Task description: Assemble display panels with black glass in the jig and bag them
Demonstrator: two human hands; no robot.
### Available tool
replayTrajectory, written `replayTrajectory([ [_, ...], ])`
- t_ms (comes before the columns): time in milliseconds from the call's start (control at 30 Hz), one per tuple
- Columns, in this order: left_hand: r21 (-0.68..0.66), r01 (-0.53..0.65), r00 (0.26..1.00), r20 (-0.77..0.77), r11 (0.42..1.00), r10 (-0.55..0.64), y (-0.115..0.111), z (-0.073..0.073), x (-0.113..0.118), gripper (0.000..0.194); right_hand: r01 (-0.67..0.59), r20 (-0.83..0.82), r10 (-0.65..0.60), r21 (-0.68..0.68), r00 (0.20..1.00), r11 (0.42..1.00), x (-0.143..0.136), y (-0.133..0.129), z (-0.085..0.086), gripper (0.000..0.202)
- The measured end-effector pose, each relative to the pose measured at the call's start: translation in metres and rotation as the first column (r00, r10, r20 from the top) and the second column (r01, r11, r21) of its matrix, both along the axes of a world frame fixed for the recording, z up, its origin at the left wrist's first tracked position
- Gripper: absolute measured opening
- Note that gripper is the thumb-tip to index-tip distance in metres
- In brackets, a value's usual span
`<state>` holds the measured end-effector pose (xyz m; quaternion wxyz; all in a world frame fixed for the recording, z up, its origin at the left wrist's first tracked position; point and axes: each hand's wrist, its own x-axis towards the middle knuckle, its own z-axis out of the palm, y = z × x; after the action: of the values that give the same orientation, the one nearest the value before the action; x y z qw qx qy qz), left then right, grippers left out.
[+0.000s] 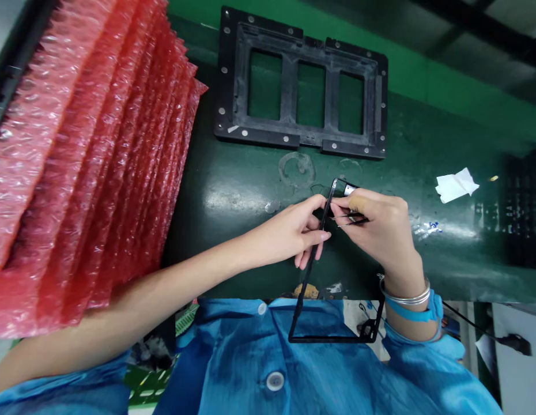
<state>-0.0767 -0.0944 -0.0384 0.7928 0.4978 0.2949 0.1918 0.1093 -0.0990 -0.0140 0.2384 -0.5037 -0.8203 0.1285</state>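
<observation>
A thin black rectangular frame [332, 339] hangs tilted between my hands, its lower end in front of my blue jacket. My left hand [309, 227] is closed around its left side bar, with the thumb across the bar. My right hand [378, 222] pinches at the same bar near the upper end. Dark tweezers [358, 218] are tucked in the right hand's fingers, their thin tips pointing left. A small white label [349, 189] shows by the frame's upper end. Right fingers partly hide the far side of the frame.
A black three-window fixture [289, 86] lies at the back of the green table [233, 225]. Red bubble-wrap sheets [90, 155] stand stacked at left, close to my forearm. Crumpled white paper [456, 185] lies right; dark stacked parts [526, 207] sit at the right edge.
</observation>
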Motion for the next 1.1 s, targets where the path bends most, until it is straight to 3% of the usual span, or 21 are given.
replayTrajectory([
  [133,-0.012,-0.004,1.000,0.011,1.000,0.004,-0.001,0.000,0.000,0.020,0.035,0.006,-0.035,0.062,0.999,0.997,0.000,-0.001,0.004,0.021],
  [267,-0.016,-0.003,1.000,0.004,1.000,0.003,0.000,0.000,0.001,0.019,0.135,-0.119,-0.124,0.088,0.985,0.987,0.003,-0.004,0.012,0.016],
  [500,-0.009,0.009,1.000,-0.027,1.000,-0.010,0.000,0.003,-0.001,0.017,0.427,-0.375,-0.375,0.066,0.848,0.902,0.014,-0.004,0.018,0.014],
  [567,-0.021,0.007,0.999,-0.033,1.000,-0.007,0.000,0.004,-0.001,0.017,0.400,-0.357,-0.367,0.022,0.859,0.916,0.015,-0.002,0.018,0.014],
  [767,-0.036,-0.004,1.000,-0.014,0.999,0.004,0.000,0.002,0.001,0.020,0.128,-0.217,-0.151,-0.116,0.964,0.985,0.002,-0.001,0.011,0.011],
  [1100,-0.016,-0.015,1.000,-0.018,1.000,0.015,-0.001,0.000,0.001,0.020,0.106,-0.115,-0.114,-0.075,0.987,0.992,-0.007,-0.004,0.006,0.011],
])
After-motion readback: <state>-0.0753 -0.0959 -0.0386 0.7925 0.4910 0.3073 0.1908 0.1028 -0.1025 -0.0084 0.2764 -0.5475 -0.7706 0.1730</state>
